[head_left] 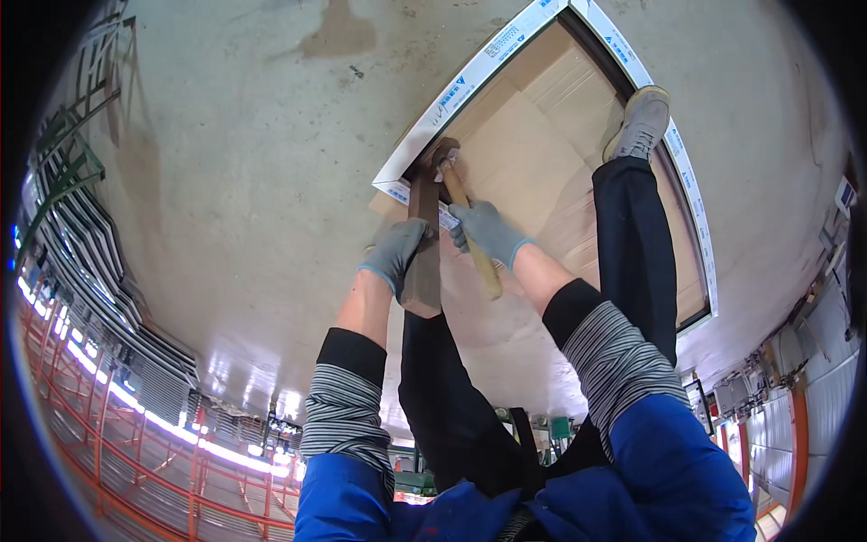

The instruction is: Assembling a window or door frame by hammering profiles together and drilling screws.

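Note:
My left hand [398, 249], in a grey glove, is closed round a long brown wooden block [422, 262]. The block's far end rests by the near left corner of a white-edged frame [456, 93] lying on the floor. In my right hand [492, 234], also gloved, is a hammer [458, 191] with a pale wooden handle. Its dark head sits right beside the block's far end; whether they touch I cannot tell. Brown cardboard [551, 117] shows inside the frame. My shoe [643, 117] is at the frame's right side.
Bundled metal profiles [90, 239] and a green metal stand [68, 172] are at the left. Orange racks [172, 479] stand at the lower left. An orange post [800, 443] and pale wall panels [831, 406] are at the right. Concrete floor [244, 163] surrounds the frame.

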Available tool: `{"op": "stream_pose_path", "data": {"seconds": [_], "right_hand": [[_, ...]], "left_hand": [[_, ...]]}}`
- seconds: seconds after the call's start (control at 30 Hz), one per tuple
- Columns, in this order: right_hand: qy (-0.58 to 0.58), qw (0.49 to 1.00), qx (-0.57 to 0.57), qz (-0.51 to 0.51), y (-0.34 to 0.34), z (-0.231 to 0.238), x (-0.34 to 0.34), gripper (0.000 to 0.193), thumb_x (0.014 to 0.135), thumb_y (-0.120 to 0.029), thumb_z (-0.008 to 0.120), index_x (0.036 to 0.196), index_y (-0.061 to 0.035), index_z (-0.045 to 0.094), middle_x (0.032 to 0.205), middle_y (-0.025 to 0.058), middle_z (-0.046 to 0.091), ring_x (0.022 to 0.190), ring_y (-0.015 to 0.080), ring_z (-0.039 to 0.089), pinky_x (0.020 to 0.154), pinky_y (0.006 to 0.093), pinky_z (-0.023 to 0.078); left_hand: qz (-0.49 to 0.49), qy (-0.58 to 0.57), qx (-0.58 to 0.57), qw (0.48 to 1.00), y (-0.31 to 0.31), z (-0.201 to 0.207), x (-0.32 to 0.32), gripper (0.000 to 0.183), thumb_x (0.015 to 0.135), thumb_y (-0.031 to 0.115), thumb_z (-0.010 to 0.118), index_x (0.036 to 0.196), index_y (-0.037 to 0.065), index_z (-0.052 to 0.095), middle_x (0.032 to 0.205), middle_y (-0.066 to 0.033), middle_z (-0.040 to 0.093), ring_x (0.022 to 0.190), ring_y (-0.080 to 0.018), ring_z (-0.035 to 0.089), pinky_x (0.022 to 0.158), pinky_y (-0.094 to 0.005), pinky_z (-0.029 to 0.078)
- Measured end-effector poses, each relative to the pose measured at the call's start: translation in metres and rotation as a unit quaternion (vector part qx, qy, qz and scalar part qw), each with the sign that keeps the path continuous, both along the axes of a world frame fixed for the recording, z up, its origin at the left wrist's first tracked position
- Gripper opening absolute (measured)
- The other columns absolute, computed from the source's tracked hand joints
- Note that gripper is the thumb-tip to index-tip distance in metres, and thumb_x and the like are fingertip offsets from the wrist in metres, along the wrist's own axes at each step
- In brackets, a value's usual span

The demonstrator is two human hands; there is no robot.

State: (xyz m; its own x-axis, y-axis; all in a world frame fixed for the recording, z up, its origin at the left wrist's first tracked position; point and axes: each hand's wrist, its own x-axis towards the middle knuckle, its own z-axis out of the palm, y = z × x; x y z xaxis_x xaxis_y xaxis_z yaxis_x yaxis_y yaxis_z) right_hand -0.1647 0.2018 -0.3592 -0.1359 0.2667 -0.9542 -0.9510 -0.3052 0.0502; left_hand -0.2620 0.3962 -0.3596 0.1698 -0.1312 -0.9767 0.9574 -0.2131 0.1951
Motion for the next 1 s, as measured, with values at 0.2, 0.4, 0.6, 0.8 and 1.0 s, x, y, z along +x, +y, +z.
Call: {"op": "stream_pose_path", "data": {"seconds": [0.2, 0.4, 0.6, 0.8, 1.0], "right_hand": [[0.006, 0.999, -0.021, -0.050, -0.013, -0.007, -0.015, 0.034, 0.099, -0.029, 0.060, 0.095, 0.0045, 0.060, 0.068, 0.0162, 0.063, 0.050, 0.0236, 0.060, 0.048, 0.0393, 0.050], [-0.010, 0.996, 0.004, -0.083, -0.047, 0.028, 0.031, 0.035, 0.098, -0.034, 0.061, 0.105, 0.0000, 0.061, 0.077, 0.0109, 0.064, 0.059, 0.0190, 0.061, 0.055, 0.0345, 0.053], [-0.130, 0.979, -0.105, -0.117, -0.056, 0.076, 0.096, 0.033, 0.101, -0.035, 0.055, 0.109, -0.0028, 0.056, 0.075, 0.0115, 0.064, 0.053, 0.0185, 0.061, 0.047, 0.0345, 0.053], [-0.054, 0.975, -0.087, -0.195, -0.005, 0.026, 0.032, 0.036, 0.098, -0.037, 0.059, 0.110, -0.0028, 0.059, 0.073, 0.0113, 0.064, 0.054, 0.0208, 0.061, 0.050, 0.0376, 0.052], [0.010, 0.994, -0.043, -0.099, -0.010, 0.004, 0.019, 0.033, 0.097, -0.033, 0.061, 0.093, -0.0001, 0.062, 0.071, 0.0112, 0.064, 0.054, 0.0222, 0.061, 0.051, 0.0374, 0.052]], "left_hand": [[0.065, 0.117, 0.046, 0.990, -0.013, -0.001, 0.033, 0.037, 0.089, 0.032, 0.061, 0.104, 0.000, 0.072, 0.096, -0.0134, 0.072, 0.088, -0.0251, 0.069, 0.079, -0.0392, 0.054], [0.052, 0.143, 0.106, 0.983, 0.002, 0.002, 0.042, 0.043, 0.086, 0.034, 0.067, 0.104, -0.006, 0.071, 0.097, -0.0153, 0.072, 0.088, -0.0254, 0.070, 0.078, -0.0390, 0.055], [-0.001, 0.125, 0.127, 0.984, 0.024, 0.002, 0.039, 0.046, 0.087, 0.034, 0.068, 0.110, -0.006, 0.071, 0.102, -0.0170, 0.072, 0.092, -0.0260, 0.070, 0.083, -0.0389, 0.054], [-0.017, 0.161, 0.089, 0.983, 0.005, -0.009, 0.057, 0.042, 0.092, 0.030, 0.067, 0.114, -0.006, 0.067, 0.102, -0.0129, 0.070, 0.089, -0.0217, 0.066, 0.081, -0.0361, 0.054], [-0.114, 0.096, 0.072, 0.986, 0.007, -0.020, 0.051, 0.046, 0.092, 0.033, 0.066, 0.117, -0.006, 0.065, 0.103, -0.0146, 0.071, 0.091, -0.0234, 0.067, 0.082, -0.0375, 0.054]]}}
